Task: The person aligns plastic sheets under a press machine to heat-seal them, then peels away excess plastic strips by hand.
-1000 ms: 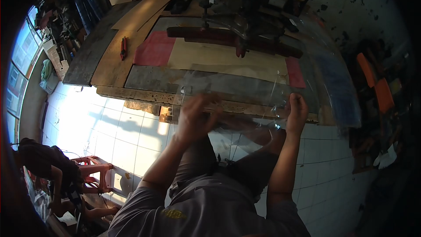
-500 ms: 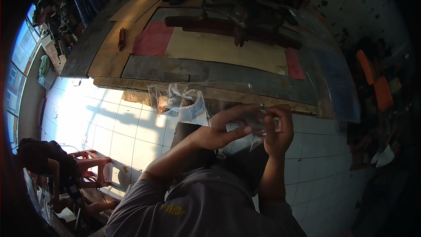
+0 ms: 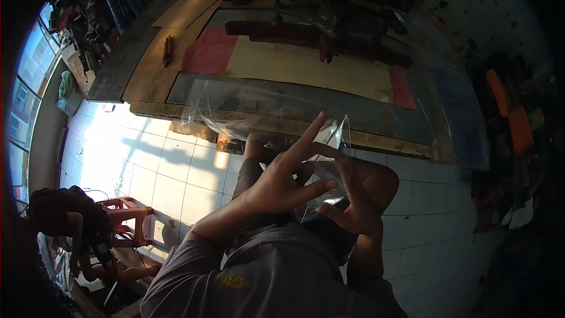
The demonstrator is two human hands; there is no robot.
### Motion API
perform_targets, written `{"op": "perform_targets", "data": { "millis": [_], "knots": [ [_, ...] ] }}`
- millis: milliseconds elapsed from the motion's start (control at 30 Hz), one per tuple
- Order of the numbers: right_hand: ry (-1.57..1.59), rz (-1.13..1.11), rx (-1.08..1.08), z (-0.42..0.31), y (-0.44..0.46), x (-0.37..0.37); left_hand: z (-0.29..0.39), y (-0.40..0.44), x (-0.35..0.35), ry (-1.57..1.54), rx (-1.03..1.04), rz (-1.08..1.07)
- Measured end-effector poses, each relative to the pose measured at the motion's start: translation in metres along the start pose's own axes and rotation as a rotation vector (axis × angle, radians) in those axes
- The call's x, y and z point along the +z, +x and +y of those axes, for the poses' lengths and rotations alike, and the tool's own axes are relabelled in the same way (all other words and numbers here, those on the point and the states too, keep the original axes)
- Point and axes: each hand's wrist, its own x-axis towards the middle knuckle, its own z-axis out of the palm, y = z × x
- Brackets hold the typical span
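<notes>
A thin, clear plastic sheet (image 3: 235, 97) stretches from in front of the table edge to my hands, its crumpled, shiny end between them. My left hand (image 3: 276, 182) is against the plastic with its index finger stretched out and its thumb apart. My right hand (image 3: 356, 209) is at the crumpled end, thumb on the near side and fingers bent around the film; their exact hold is partly hidden by glare. Both hands are above my lap, in front of the worktable (image 3: 276, 123).
On the table lie a pale yellow panel (image 3: 306, 70) with red ends, a red cutter knife (image 3: 168, 51) and brown board (image 3: 194, 6). A dark red machine bar (image 3: 318, 41) crosses above. Blue-tinted plastic (image 3: 459, 112) hangs at right. Another person (image 3: 70, 224) sits lower left, beside a red stool (image 3: 126, 221).
The plastic has swung up and spread leftward across the table edge. My left index finger has lifted and straightened; my right hand has lowered and turned, its fingers now pointing inward.
</notes>
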Motion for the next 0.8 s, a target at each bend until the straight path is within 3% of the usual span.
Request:
{"op": "perform_targets", "data": {
  "millis": [233,267,333,433,567,667,800],
  "knots": [
    [0.081,0.035,-0.008,-0.011,0.004,0.005,-0.009,0.001,-0.002,-0.047,0.072,-0.005],
    [0.159,0.032,-0.026,-0.009,0.005,0.004,-0.008,0.002,-0.008,0.12,0.209,-0.001],
    [0.319,0.024,-0.062,0.0,0.003,0.002,-0.006,0.0,-0.016,0.165,0.291,0.001],
    [0.534,-0.032,0.034,0.032,-0.008,-0.003,-0.007,-0.006,-0.029,0.019,0.345,-0.034],
    [0.422,-0.099,0.187,0.053,-0.021,0.004,-0.011,-0.014,-0.036,-0.189,0.407,-0.007],
    [0.343,-0.052,0.251,0.068,-0.029,0.026,-0.015,-0.018,-0.037,-0.22,0.437,0.037],
    [0.626,-0.061,0.416,0.083,-0.044,0.049,-0.017,-0.018,-0.046,-0.15,0.486,0.059]
  ]
}}
